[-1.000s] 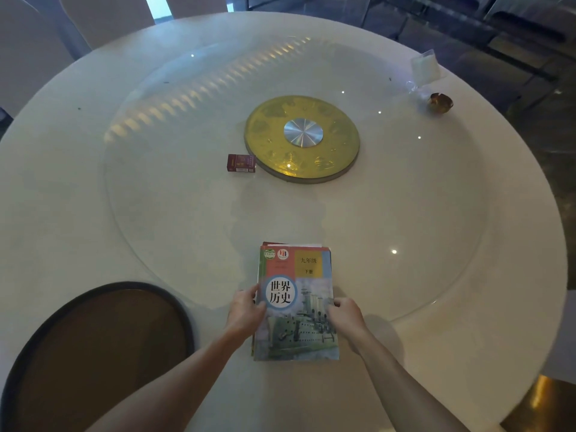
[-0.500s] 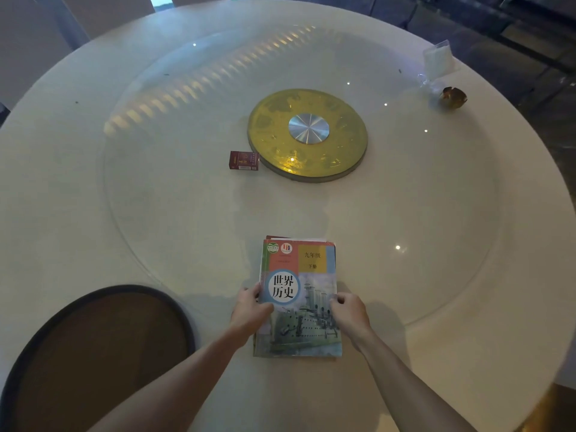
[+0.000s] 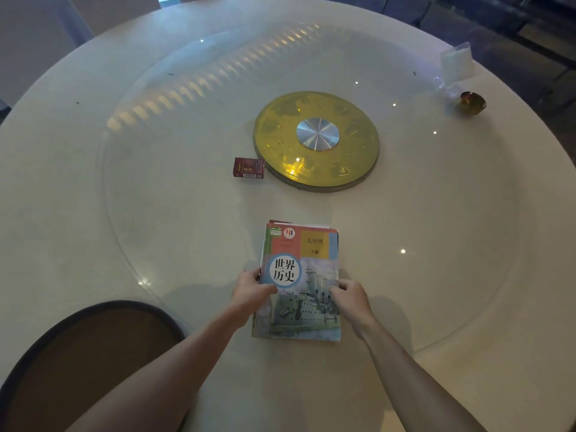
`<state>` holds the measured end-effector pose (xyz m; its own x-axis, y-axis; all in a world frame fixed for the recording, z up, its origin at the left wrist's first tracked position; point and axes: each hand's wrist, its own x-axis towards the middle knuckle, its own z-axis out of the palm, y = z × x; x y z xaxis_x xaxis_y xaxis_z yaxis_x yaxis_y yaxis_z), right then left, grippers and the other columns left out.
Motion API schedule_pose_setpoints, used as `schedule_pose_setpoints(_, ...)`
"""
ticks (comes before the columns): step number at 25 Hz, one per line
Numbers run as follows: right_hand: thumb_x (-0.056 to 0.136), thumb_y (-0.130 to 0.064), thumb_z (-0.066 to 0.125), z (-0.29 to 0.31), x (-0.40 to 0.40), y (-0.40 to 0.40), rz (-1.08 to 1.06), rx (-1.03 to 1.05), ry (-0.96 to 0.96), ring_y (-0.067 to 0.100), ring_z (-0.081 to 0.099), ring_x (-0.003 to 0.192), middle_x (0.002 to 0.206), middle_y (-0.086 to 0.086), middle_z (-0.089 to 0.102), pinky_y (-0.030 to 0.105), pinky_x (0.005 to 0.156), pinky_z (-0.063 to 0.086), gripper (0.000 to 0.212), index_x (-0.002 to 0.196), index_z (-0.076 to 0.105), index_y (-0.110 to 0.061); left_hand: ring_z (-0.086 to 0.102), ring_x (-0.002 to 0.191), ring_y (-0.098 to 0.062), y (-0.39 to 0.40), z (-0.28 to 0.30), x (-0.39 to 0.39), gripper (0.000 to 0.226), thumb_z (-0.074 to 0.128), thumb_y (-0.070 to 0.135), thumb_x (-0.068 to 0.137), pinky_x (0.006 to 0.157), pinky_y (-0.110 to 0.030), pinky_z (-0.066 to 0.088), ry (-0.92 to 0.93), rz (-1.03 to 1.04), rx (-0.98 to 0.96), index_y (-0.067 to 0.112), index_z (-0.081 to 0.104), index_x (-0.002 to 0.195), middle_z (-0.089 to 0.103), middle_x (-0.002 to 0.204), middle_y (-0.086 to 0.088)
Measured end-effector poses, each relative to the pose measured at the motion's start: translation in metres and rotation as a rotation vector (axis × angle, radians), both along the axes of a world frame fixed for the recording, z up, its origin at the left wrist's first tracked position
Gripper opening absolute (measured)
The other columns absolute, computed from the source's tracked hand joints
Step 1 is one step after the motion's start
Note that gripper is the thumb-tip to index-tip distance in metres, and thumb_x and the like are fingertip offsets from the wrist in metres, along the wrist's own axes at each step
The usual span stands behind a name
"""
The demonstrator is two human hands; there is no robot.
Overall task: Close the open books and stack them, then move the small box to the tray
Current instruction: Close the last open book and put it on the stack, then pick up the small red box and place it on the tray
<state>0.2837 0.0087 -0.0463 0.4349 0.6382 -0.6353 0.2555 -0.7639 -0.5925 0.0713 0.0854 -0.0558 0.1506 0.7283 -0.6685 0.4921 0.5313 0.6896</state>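
A stack of closed books (image 3: 300, 269) lies on the round table near its front edge; the top cover shows a grey warship and a blue circle with Chinese characters. My left hand (image 3: 251, 291) grips the stack's left edge, thumb on the cover. My right hand (image 3: 350, 296) grips the right edge. A small dark red box (image 3: 248, 167) lies farther back, just left of the gold disc. A dark-rimmed brown tray (image 3: 93, 347) sits at the front left.
A gold disc with a silver hub (image 3: 316, 140) marks the centre of the glass turntable (image 3: 187, 213). A clear card stand (image 3: 456, 62) and a small brass bowl (image 3: 470, 102) stand at the far right edge. Chairs ring the far side.
My hands and the stack have barely shifted. The camera has tilted slightly, so the table's far items sit more to the right.
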Motion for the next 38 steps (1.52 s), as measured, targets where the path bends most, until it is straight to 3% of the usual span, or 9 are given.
schedule_pose_setpoints(6,0.095,-0.021,0.057,-0.025,0.010,0.021,-0.076,0.013,-0.051,0.018,0.032,0.056,0.058,-0.002,0.035,0.034,0.057,0.026,0.040,0.063,0.033,-0.021,0.072,0.087,-0.013,0.027,-0.006,-0.006,0.020,0.069,0.016,0.086,0.074,-0.030,0.057,-0.010,0.013,0.016,0.019,0.073,0.105,0.077,0.093,0.001)
schedule_pose_setpoints(10,0.090,-0.035,0.057,-0.032,0.024,0.050,-0.015,-0.049,-0.148,0.020,0.049,0.060,0.067,0.002,0.055,0.034,0.058,0.037,0.026,0.069,0.051,-0.020,0.069,0.086,-0.015,0.061,-0.018,-0.010,0.015,0.066,0.022,0.091,0.079,-0.033,0.056,0.034,0.018,0.031,0.022,0.067,0.105,0.074,0.097,-0.004)
schedule_pose_setpoints(12,0.091,-0.037,0.058,-0.027,0.026,0.076,0.013,-0.051,-0.264,0.021,0.062,0.075,0.089,0.002,0.068,0.034,0.065,0.046,0.021,0.092,0.065,-0.018,0.069,0.088,-0.020,0.087,-0.024,-0.011,0.025,0.066,0.024,0.091,0.081,-0.035,0.056,0.038,0.023,0.046,0.018,0.068,0.116,0.073,0.104,-0.008)
schedule_pose_setpoints(16,0.095,-0.022,0.059,-0.014,0.015,0.147,0.117,0.162,-0.476,0.029,0.056,0.123,0.133,0.012,0.056,0.038,0.095,0.047,0.045,0.138,0.056,-0.007,0.067,0.098,-0.025,0.156,-0.027,-0.011,0.044,0.069,0.026,0.089,0.093,-0.040,0.054,0.066,0.149,0.124,0.014,0.063,0.131,0.070,0.122,-0.014)
schedule_pose_setpoints(22,0.098,-0.010,0.054,-0.003,-0.030,0.259,0.315,0.324,-0.131,0.026,0.054,0.135,0.154,0.011,0.052,0.043,0.112,0.047,0.059,0.156,0.043,-0.011,0.043,0.142,-0.024,0.240,-0.014,-0.004,0.069,0.067,0.025,0.093,0.110,-0.031,0.035,0.066,0.234,0.252,0.011,0.038,0.154,0.042,0.156,-0.008)
schedule_pose_setpoints(27,0.095,-0.012,0.054,-0.015,-0.050,0.304,0.344,0.233,0.100,0.024,0.040,0.151,0.170,0.007,0.033,0.045,0.122,0.036,0.078,0.167,0.023,-0.021,0.054,0.129,-0.018,0.263,-0.029,-0.008,0.059,0.059,0.018,0.094,0.104,-0.029,0.045,-0.057,0.180,0.221,0.021,0.046,0.151,0.053,0.150,0.000)
schedule_pose_setpoints(30,0.093,-0.010,0.053,-0.024,-0.060,0.313,0.368,0.243,0.105,0.020,0.047,0.141,0.156,0.002,0.050,0.038,0.115,0.040,0.076,0.164,0.031,-0.024,0.055,0.110,-0.010,0.260,-0.029,-0.011,0.047,0.056,0.009,0.094,0.082,-0.018,0.042,-0.143,0.140,0.231,0.025,0.061,0.138,0.063,0.131,0.005)
schedule_pose_setpoints(34,0.102,-0.015,0.055,-0.023,-0.079,0.306,0.292,0.298,0.098,0.010,0.062,0.098,0.121,0.002,0.065,0.030,0.086,0.048,0.044,0.146,0.056,-0.020,0.058,0.097,-0.012,0.254,-0.026,-0.015,0.037,0.063,0.016,0.093,0.069,-0.012,0.043,-0.141,0.268,0.279,0.018,0.065,0.131,0.065,0.113,0.003)
schedule_pose_setpoints(38,0.105,-0.020,0.059,-0.019,-0.104,0.285,0.105,0.255,0.204,0.026,0.070,0.087,0.120,0.022,0.063,0.038,0.079,0.062,0.055,0.154,0.042,-0.002,0.064,0.094,-0.017,0.236,-0.021,-0.032,0.037,0.075,0.022,0.086,0.079,-0.022,0.050,-0.106,0.481,0.330,0.009,0.067,0.120,0.069,0.109,-0.003)
